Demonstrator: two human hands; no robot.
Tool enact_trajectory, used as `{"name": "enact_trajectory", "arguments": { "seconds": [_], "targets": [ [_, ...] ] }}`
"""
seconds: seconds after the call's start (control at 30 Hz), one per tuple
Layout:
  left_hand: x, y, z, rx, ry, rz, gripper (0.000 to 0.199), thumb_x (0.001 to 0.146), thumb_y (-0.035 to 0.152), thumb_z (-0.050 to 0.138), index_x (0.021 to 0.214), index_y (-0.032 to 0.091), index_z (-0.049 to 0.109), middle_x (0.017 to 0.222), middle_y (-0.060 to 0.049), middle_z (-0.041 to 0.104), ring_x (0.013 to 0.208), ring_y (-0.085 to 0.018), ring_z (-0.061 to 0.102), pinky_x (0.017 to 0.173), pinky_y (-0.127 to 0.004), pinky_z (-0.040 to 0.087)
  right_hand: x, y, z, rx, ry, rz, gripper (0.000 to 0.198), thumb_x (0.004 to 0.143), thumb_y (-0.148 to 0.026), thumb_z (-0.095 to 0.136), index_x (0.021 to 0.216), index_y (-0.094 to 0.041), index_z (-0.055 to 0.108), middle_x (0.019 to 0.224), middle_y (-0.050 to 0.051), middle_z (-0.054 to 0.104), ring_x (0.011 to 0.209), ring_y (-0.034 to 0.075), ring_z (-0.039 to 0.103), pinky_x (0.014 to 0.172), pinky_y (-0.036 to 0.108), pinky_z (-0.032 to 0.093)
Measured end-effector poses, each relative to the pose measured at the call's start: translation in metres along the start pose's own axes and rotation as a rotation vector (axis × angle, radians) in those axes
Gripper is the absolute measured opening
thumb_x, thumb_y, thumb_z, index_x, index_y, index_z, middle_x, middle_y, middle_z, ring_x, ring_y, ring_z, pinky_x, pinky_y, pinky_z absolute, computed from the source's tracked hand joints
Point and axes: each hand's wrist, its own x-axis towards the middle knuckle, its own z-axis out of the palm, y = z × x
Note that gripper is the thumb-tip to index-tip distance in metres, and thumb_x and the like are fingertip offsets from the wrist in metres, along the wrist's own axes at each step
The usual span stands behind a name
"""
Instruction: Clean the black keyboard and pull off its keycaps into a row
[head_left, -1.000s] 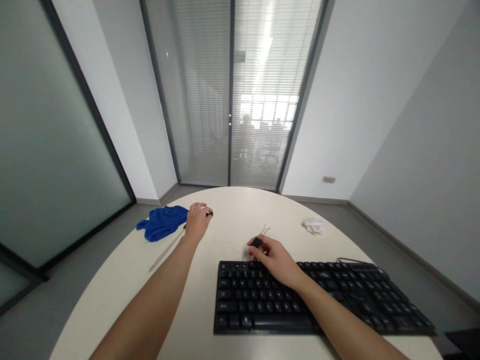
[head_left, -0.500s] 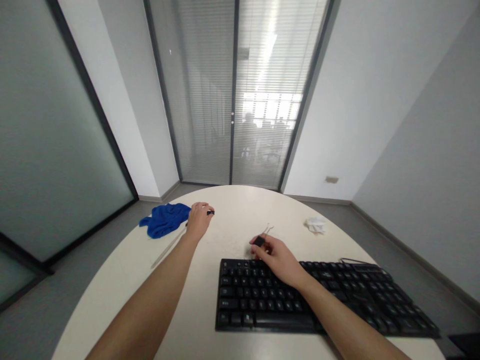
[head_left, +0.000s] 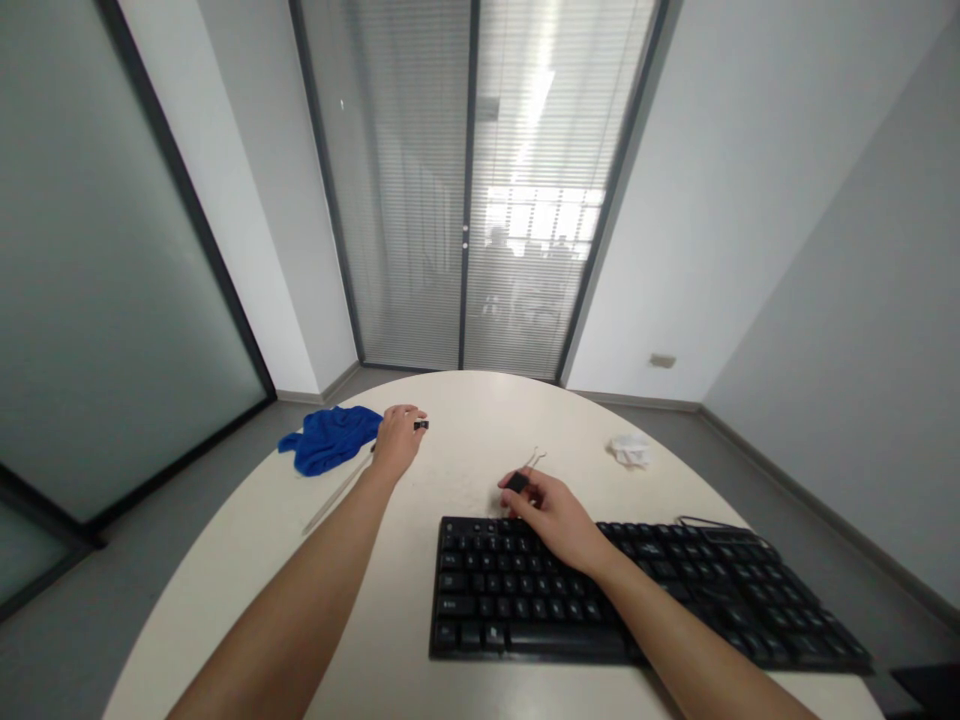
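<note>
Small black piece (head_left: 421, 425) is pinched between thumb and fingertips of the left hand (head_left: 397, 440), out over the far left of the table (head_left: 480, 395), beside the blue cloth (head_left: 330, 442); whether cloth is touched can't be told. Black block (head_left: 517, 482) is gripped by thumb and fingers of the right hand (head_left: 559, 512), just past the keyboard's (head_left: 562, 640) rear edge. Wire prongs (head_left: 535, 460) stick out beyond those fingers; whether they are joined to the block is hidden. For good handling, both bits are best held by the sides, lightly, since parts this small are easily flicked off. Prongs should be pointed away from keys and not bent. Left piece is best lowered flat before being let go, clear of cloth and the thin stick (head_left: 334, 498) near the wrist. Pose: left arm is reached well forward, wrist bent a little, fingers curled; right forearm is laid across above the keyboard, palm turned inward. Contact with keys can't be confirmed.
</note>
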Motion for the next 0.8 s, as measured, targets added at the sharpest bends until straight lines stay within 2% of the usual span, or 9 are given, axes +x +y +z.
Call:
{"name": "enact_trajectory", "arguments": {
  "seconds": [0.23,0.47,0.67,0.8],
  "targets": [
    [-0.0011,0.0013,-0.0020,0.011,-0.015,0.007,0.017,0.086,0.019,0.066,0.101,0.024,0.074,0.120,-0.007,0.064,0.118,-0.029,0.051,0.103,-0.041,0.043,-0.0013,0.0010,0.0000,0.005,-0.003,-0.019,0.024,0.093,-0.039,0.058,0.102,-0.019,0.067,0.084,0.003,0.072,0.075,0.018,0.064,0.071,0.030,0.049],
    [-0.0032,0.0035,-0.0038,0.023,-0.027,-0.003,0.017,0.087,0.019,0.064,0.102,0.022,0.072,0.120,-0.008,0.064,0.117,-0.028,0.052,0.103,-0.040,0.042,-0.0008,0.0021,0.0005,0.010,-0.008,-0.018,0.024,0.093,-0.040,0.058,0.102,-0.019,0.066,0.085,0.004,0.072,0.075,0.018,0.064,0.071,0.030,0.048],
    [-0.0037,0.0047,-0.0045,0.020,-0.039,-0.006,0.025,0.087,0.017,0.063,0.111,0.019,0.066,0.118,-0.009,0.064,0.115,-0.027,0.052,0.104,-0.039,0.042,0.0000,0.0028,0.0002,0.005,-0.005,-0.026,0.024,0.093,-0.039,0.058,0.102,-0.019,0.067,0.083,0.003,0.071,0.075,0.018,0.064,0.071,0.030,0.048],
    [-0.0040,0.0046,-0.0046,0.020,-0.052,-0.008,0.021,0.088,0.016,0.062,0.108,0.020,0.067,0.118,-0.008,0.064,0.115,-0.027,0.051,0.103,-0.039,0.041,-0.0006,0.0026,0.0002,0.002,-0.005,-0.022,0.024,0.093,-0.039,0.058,0.102,-0.019,0.067,0.083,0.003,0.071,0.074,0.018,0.063,0.070,0.030,0.048]
  ]
}}
